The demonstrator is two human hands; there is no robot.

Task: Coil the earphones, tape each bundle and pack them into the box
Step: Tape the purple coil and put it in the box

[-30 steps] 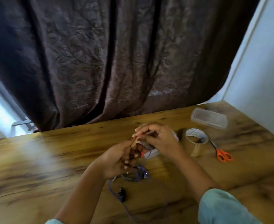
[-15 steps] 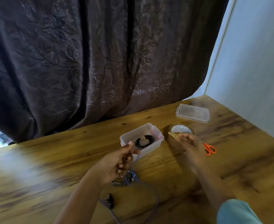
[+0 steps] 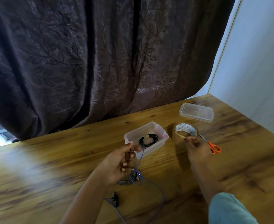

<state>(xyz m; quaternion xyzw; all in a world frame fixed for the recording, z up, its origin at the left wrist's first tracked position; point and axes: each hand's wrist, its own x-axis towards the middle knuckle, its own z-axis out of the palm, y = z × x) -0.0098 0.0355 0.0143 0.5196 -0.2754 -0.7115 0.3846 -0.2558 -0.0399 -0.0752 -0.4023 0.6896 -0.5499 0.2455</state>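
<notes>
One bundle's already packed, so I'd call this the start of round two. Biggest thing in shot is the dark leaf-patterned curtain (image 3: 100, 62) across the far side, then the wooden table (image 3: 36, 167) under everything. Far right lies the clear lid (image 3: 196, 112), off the box. The clear plastic box (image 3: 150, 148) sits mid-table, open, with a black coiled earphone bundle (image 3: 148, 140) lying inside. Just right of it stands the packing tape roll (image 3: 185, 130), with the orange scissors (image 3: 213, 147) just right of that.

Left hand (image 3: 117, 164) pinches the purple earphone cable (image 3: 134, 177) between thumb and fingers. The rest of it hangs to a loose tangle on the near table, maybe with a grey wire mixed in, it's blurry there. Right hand (image 3: 196, 146) has its fingertips at the roll's loose end, and I can't tell if it's gripping or just touching.

Next move, I reckon, is to peel and snip a strip, but that cable wants proper coiling first.
</notes>
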